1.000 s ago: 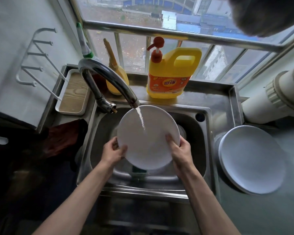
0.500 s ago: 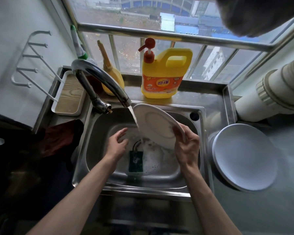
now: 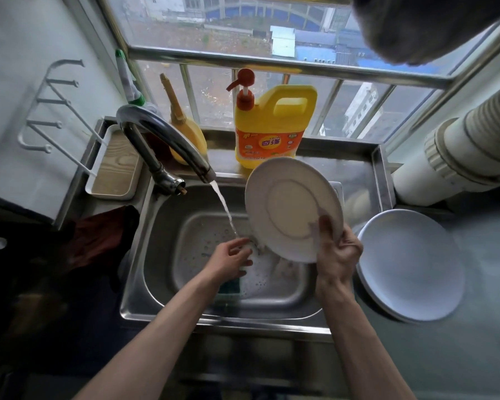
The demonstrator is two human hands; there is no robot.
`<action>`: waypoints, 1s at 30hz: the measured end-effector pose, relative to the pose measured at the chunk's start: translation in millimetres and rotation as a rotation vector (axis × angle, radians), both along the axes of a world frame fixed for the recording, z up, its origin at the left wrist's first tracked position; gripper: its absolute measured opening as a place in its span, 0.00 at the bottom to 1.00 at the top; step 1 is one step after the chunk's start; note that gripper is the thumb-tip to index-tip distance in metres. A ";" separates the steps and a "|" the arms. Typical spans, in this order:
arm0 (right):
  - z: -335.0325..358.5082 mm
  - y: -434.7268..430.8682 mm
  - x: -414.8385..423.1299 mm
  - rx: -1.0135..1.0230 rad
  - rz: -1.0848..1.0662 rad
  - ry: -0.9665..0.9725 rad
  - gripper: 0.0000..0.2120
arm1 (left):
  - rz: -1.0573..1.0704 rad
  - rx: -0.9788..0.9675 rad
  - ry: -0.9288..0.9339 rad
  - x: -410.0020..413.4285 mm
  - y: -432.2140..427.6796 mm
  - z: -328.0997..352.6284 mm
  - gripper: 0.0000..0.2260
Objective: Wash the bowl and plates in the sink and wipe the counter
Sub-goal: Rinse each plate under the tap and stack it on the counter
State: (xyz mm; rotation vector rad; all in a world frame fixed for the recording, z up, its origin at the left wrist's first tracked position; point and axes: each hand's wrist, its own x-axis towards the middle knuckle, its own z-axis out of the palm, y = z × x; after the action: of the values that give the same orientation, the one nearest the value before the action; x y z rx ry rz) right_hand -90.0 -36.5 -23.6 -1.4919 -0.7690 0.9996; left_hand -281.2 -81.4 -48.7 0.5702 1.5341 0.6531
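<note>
My right hand [image 3: 337, 255] grips a white plate [image 3: 289, 206] by its lower right rim, holding it tilted on edge above the steel sink [image 3: 168, 287], its underside toward me. My left hand [image 3: 231, 256] is open over the middle of the sink, fingers relaxed, just under the water stream [image 3: 224, 206] from the tap [image 3: 162, 140]. A green sponge [image 3: 230, 285] lies in the foamy basin beneath that hand. Two more white plates [image 3: 410, 264] are stacked on the counter to the right of the sink.
A yellow detergent jug [image 3: 269, 131] with a red pump stands behind the sink by the window. A yellow brush [image 3: 182, 122] leans next to it. A wooden tray [image 3: 116, 166] sits left of the tap, a dark cloth [image 3: 98, 238] below it. A white pipe [image 3: 459, 151] runs at right.
My left hand let go of the plate and dropped under the water stream. My right hand tipped the plate upright and swung it right, out of the stream.
</note>
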 end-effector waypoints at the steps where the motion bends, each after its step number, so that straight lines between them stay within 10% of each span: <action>1: -2.2 0.5 4.9 -0.050 -0.046 0.078 0.04 | 0.024 0.011 -0.019 3.7 2.1 -0.3 0.20; 6: -13.1 -6.8 25.2 -0.173 -0.028 0.093 0.08 | 0.193 0.134 -0.109 14.1 7.9 2.8 0.23; 14: -10.0 -6.6 66.6 -0.236 0.036 -0.550 0.10 | 0.184 0.266 0.109 44.3 13.4 5.2 0.08; 24: 42.6 -12.9 73.4 0.392 0.276 -0.894 0.01 | 0.133 0.155 0.295 60.7 26.1 -20.0 0.21; 30: 34.1 -10.1 84.0 0.152 0.099 -0.562 0.06 | 0.147 0.281 0.156 72.1 30.8 -1.6 0.15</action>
State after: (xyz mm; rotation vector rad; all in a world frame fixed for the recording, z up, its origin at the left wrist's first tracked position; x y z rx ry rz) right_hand -6.0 -46.6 10.5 -1.6288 -1.2972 0.5714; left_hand -209.1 -50.6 -50.3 0.7388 1.6527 0.9653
